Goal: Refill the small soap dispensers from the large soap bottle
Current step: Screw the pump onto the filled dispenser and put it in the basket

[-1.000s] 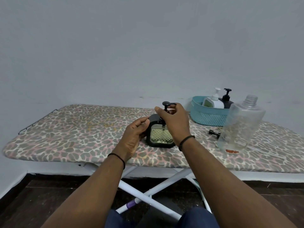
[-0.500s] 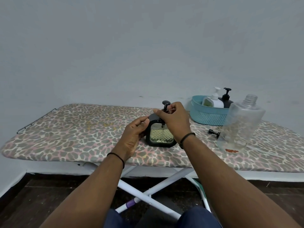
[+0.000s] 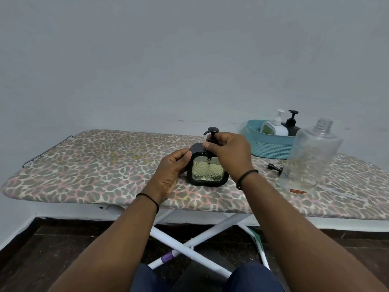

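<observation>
Surface: an ironing board (image 3: 84, 165) with a leopard-print cover carries everything; white crossed legs show below its near edge.
Square dispenser: a black-framed small soap dispenser (image 3: 207, 170) stands upright near the middle of the near edge, its patterned clear window showing yellowish liquid; a small mark at the top of the window is too small to read.
Left hand: the left hand (image 3: 170, 172) grips the dispenser's left side, thumb on the upper left corner, fingers curled round it.
Right hand: the right hand (image 3: 228, 153) is curled over the dispenser's top, fingertips pinching the stem of the black pump head (image 3: 212, 131).
Large bottle: the clear large soap bottle (image 3: 309, 154) stands uncapped toward the right end, looking almost empty; no readable label.
Loose part: a small black cap piece (image 3: 275, 167) lies just left of the bottle's base.
Basket: a teal basket (image 3: 271, 147) at the far right edge holds a white dispenser (image 3: 274, 127) and a black dispenser (image 3: 292, 123); any writing on them cannot be read.
Stain: a reddish smear (image 3: 297, 191) lies by the bottle's near side.
</observation>
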